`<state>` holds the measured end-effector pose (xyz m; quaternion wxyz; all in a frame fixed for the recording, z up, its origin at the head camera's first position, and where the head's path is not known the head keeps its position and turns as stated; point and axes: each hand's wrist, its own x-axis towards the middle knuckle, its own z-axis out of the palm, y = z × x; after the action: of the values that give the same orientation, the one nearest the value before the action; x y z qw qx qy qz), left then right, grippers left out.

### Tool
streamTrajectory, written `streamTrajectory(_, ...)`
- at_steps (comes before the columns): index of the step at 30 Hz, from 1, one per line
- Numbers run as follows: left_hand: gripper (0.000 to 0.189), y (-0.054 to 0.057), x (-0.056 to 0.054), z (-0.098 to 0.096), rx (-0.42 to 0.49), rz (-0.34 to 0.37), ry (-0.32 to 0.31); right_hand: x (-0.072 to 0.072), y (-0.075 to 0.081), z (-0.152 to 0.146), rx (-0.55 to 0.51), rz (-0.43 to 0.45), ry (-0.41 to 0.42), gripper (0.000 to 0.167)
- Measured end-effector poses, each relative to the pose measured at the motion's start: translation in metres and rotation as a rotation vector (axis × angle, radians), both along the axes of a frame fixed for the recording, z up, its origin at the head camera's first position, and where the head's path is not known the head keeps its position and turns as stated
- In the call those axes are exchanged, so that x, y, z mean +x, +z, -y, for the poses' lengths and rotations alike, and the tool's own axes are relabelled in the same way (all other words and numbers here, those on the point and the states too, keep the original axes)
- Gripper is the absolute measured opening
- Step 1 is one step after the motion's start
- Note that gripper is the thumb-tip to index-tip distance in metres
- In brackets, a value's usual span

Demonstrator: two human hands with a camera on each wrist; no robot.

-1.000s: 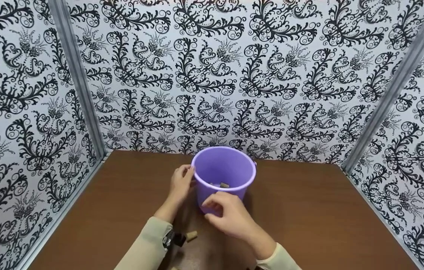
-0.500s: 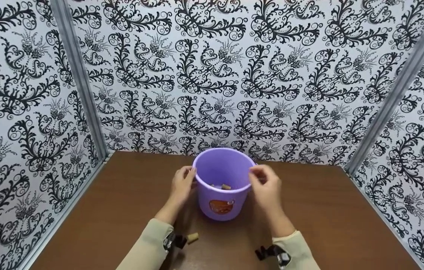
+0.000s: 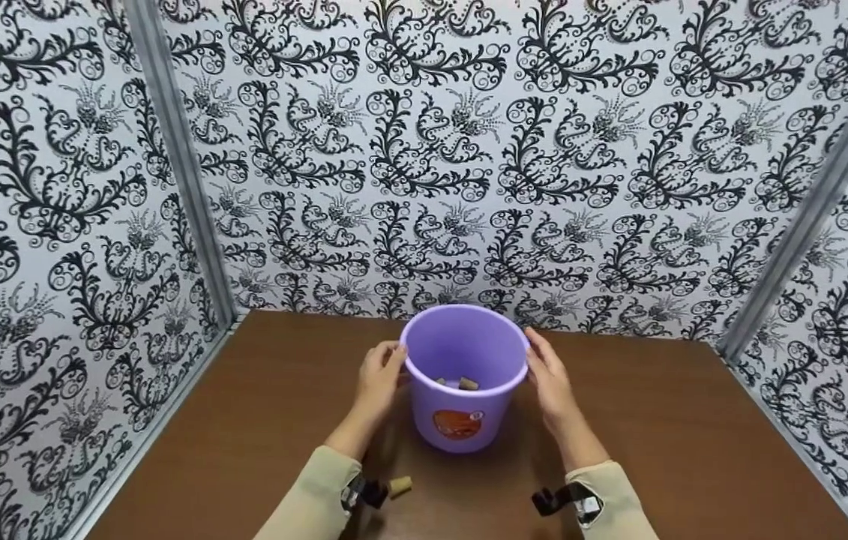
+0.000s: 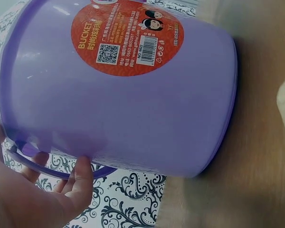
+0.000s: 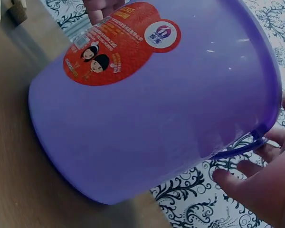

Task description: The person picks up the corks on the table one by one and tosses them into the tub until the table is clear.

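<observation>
A purple plastic bucket [image 3: 461, 420] with an orange-red label stands upright on the brown table, between my two hands. My left hand [image 3: 379, 382] grips its left rim, the fingers beside the bucket's thin purple handle [image 4: 57, 172] in the left wrist view. On the opposite side, my right hand [image 3: 552, 382] holds the right rim, with fingertips around the handle mount in the right wrist view. A few small tan cork-like pieces [image 3: 468, 384] lie inside the bucket, partly hidden by its front rim. Another tan piece [image 3: 400, 486] lies on the table near my left wrist.
The brown table [image 3: 663, 435] extends on both sides of the bucket. White panels with black scrollwork [image 3: 453, 150] enclose it at the back and sides, with grey posts [image 3: 184, 165] at the corners. More pieces [image 5: 16, 14] show at the right wrist view's top left corner.
My right hand has moved from in front of the bucket to its right rim, uncovering the label. The left hand has stayed at the left rim. The head view has shifted slightly.
</observation>
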<state>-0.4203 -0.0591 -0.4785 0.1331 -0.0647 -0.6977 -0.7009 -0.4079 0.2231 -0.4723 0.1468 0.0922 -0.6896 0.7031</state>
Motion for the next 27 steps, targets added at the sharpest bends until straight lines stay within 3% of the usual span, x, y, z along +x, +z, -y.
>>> streamTrajectory(5,0.034,0.001,0.002,-0.001,-0.026,-0.032,0.047,0.0,0.003,0.003,-0.011,-0.038,-0.1,0.043)
streamTrajectory(10,0.039,-0.004,-0.001,-0.005,-0.052,-0.021,0.005,0.001,0.004,0.005,0.031,-0.072,-0.273,0.029)
streamTrajectory(14,0.039,-0.007,-0.003,-0.008,-0.056,-0.004,-0.019,-0.002,-0.001,0.004,0.045,-0.049,-0.351,0.022)
streamTrajectory(19,0.038,-0.009,-0.001,-0.008,-0.044,0.002,-0.032,-0.002,-0.002,0.003,0.038,-0.046,-0.371,0.023)
streamTrajectory(27,0.038,-0.006,0.002,-0.008,-0.077,-0.026,-0.004,0.002,0.003,0.006,0.023,-0.054,-0.34,0.029)
